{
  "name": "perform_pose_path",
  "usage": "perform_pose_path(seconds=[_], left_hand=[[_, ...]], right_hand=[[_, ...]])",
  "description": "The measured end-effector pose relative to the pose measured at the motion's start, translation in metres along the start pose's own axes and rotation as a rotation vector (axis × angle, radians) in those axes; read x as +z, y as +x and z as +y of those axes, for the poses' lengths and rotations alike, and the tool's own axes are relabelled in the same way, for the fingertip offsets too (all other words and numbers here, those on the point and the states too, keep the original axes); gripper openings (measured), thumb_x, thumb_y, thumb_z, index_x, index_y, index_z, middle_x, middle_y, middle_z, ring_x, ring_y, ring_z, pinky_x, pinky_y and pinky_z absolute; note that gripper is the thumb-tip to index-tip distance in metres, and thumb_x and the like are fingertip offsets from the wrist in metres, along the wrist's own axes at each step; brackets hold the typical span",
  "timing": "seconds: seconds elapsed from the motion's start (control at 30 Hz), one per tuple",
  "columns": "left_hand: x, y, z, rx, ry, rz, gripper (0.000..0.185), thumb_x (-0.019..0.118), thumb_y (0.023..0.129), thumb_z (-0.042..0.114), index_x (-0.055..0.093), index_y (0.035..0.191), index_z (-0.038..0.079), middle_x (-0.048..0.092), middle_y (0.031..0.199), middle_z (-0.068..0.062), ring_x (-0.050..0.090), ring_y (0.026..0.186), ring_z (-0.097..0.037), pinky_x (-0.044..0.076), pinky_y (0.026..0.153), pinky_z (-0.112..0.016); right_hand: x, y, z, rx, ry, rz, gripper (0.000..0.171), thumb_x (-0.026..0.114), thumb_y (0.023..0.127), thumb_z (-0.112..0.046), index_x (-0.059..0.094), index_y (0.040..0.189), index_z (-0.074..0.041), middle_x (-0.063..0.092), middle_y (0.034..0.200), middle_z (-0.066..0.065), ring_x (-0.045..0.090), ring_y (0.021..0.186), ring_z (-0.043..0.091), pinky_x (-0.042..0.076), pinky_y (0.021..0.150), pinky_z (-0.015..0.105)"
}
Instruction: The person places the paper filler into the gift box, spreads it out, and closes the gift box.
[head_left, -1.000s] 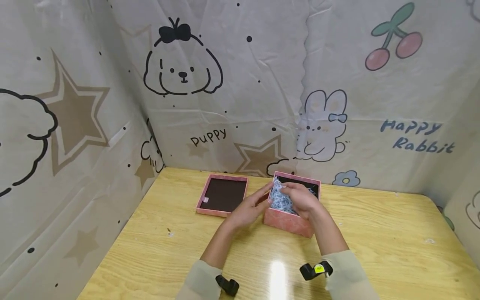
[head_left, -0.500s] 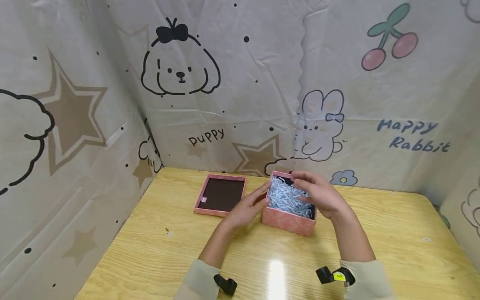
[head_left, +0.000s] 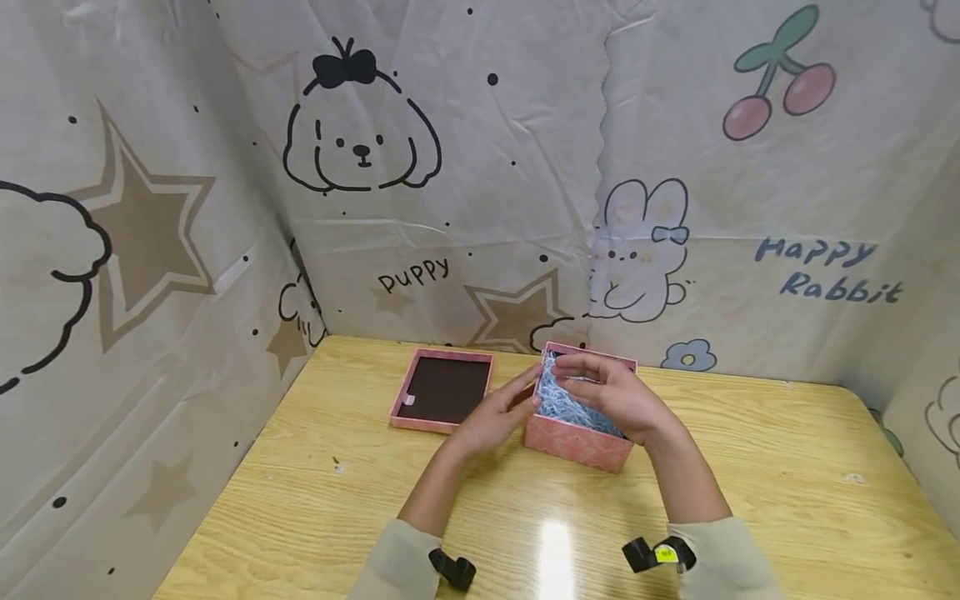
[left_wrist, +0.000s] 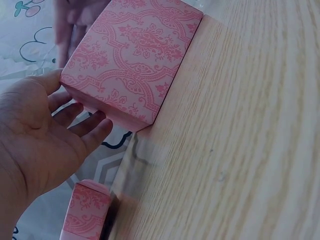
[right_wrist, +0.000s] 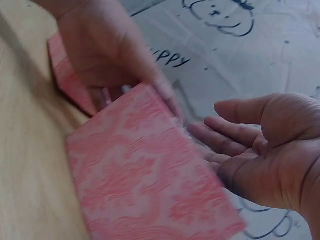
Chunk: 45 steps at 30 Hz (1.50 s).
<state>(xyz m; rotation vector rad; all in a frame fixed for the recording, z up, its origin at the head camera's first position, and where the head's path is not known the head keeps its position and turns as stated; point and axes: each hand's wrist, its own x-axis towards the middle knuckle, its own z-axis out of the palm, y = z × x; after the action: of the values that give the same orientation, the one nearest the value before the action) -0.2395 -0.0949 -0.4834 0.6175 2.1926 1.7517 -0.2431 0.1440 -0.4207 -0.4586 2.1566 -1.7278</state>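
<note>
A pink patterned box stands on the wooden table, filled with pale blue shredded paper. My left hand is open, its straight fingers against the box's left side; the left wrist view shows those fingers at the box corner. My right hand hovers open over the paper, fingers pointing left. In the right wrist view its palm faces the box, with relaxed fingers. I cannot tell whether it touches the paper.
The pink lid lies inside up, dark brown within, just left of the box. Cartoon-printed sheets wall the table at the back and both sides. Bare wood stretches in front and to the right.
My right hand rose out of the shredded paper, swung to the box's far right, then came back left over the paper. The left hand and the box stayed put.
</note>
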Motion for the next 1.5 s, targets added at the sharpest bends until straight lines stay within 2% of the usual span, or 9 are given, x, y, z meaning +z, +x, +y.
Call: perform_pose_path(seconds=[0.2,0.47,0.7,0.83,0.97,1.17,1.23,1.4,1.5], left_hand=[[0.001,0.002,-0.002,-0.002,0.025,-0.007,0.058,0.052,0.113,0.033,0.032,0.168,0.031,0.029,0.172,0.01,0.037,0.155,-0.022,0.034,0.125,-0.044],[0.001,0.003,0.001,0.001,0.019,-0.005,0.058,0.051,0.114,0.028,0.032,0.168,0.027,0.029,0.172,0.009,0.036,0.156,-0.021,0.034,0.125,-0.044],[0.001,0.002,-0.001,0.0,0.026,-0.003,0.058,0.051,0.114,0.03,0.032,0.168,0.024,0.029,0.173,0.008,0.036,0.156,-0.024,0.035,0.124,-0.046],[0.004,0.0,-0.006,-0.009,0.004,-0.013,0.058,0.051,0.114,0.029,0.032,0.168,0.025,0.03,0.172,0.008,0.036,0.156,-0.024,0.035,0.124,-0.045],[0.005,0.0,-0.007,-0.014,0.0,-0.017,0.058,0.052,0.113,0.03,0.032,0.168,0.028,0.031,0.172,0.009,0.035,0.156,-0.021,0.034,0.125,-0.043],[0.002,0.003,-0.001,0.001,0.041,0.016,0.059,0.053,0.113,0.031,0.034,0.168,0.026,0.03,0.172,0.008,0.036,0.155,-0.02,0.033,0.126,-0.043],[0.002,0.003,0.0,0.003,0.048,0.01,0.059,0.053,0.113,0.03,0.033,0.168,0.025,0.029,0.173,0.007,0.036,0.155,-0.02,0.033,0.126,-0.042],[0.003,0.002,0.001,-0.004,0.073,0.006,0.06,0.053,0.113,0.031,0.032,0.168,0.024,0.028,0.173,0.005,0.036,0.156,-0.022,0.033,0.125,-0.043],[0.002,0.001,0.001,-0.007,0.073,0.01,0.06,0.053,0.113,0.031,0.032,0.168,0.024,0.028,0.173,0.004,0.036,0.156,-0.023,0.033,0.126,-0.043]], right_hand=[[0.004,0.012,0.02,0.083,0.009,-0.001,0.044,0.058,0.107,-0.005,0.052,0.15,0.006,0.053,0.152,0.026,0.051,0.141,0.04,0.048,0.113,0.045],[0.007,0.026,0.025,0.179,-0.15,0.068,0.045,0.063,0.102,0.001,0.054,0.146,0.007,0.054,0.148,0.03,0.053,0.136,0.044,0.044,0.115,0.059],[0.011,0.028,0.028,0.196,-0.276,0.128,0.045,0.067,0.097,0.006,0.061,0.142,0.004,0.056,0.146,0.03,0.054,0.133,0.045,0.046,0.113,0.06],[0.01,0.022,0.029,0.159,-0.281,0.122,0.044,0.068,0.099,0.002,0.062,0.143,0.0,0.058,0.146,0.026,0.056,0.132,0.043,0.05,0.11,0.057],[0.0,0.011,0.019,0.08,-0.256,0.105,0.046,0.066,0.102,-0.002,0.057,0.146,0.002,0.058,0.147,0.025,0.056,0.135,0.045,0.049,0.111,0.058],[-0.024,0.001,-0.004,-0.034,-0.216,0.164,0.045,0.063,0.105,-0.005,0.054,0.149,0.001,0.057,0.148,0.025,0.056,0.137,0.043,0.046,0.114,0.058],[-0.03,-0.003,-0.008,-0.048,-0.208,0.206,0.043,0.063,0.106,-0.007,0.055,0.149,-0.002,0.058,0.148,0.023,0.056,0.138,0.04,0.048,0.114,0.051],[-0.032,-0.005,-0.002,-0.131,-0.12,0.336,0.036,0.063,0.107,-0.007,0.06,0.142,-0.003,0.063,0.142,0.019,0.061,0.132,0.03,0.052,0.103,0.021],[-0.024,-0.002,0.004,-0.194,-0.07,0.352,0.034,0.063,0.106,-0.004,0.062,0.139,0.001,0.065,0.139,0.021,0.063,0.129,0.027,0.052,0.099,0.014]])
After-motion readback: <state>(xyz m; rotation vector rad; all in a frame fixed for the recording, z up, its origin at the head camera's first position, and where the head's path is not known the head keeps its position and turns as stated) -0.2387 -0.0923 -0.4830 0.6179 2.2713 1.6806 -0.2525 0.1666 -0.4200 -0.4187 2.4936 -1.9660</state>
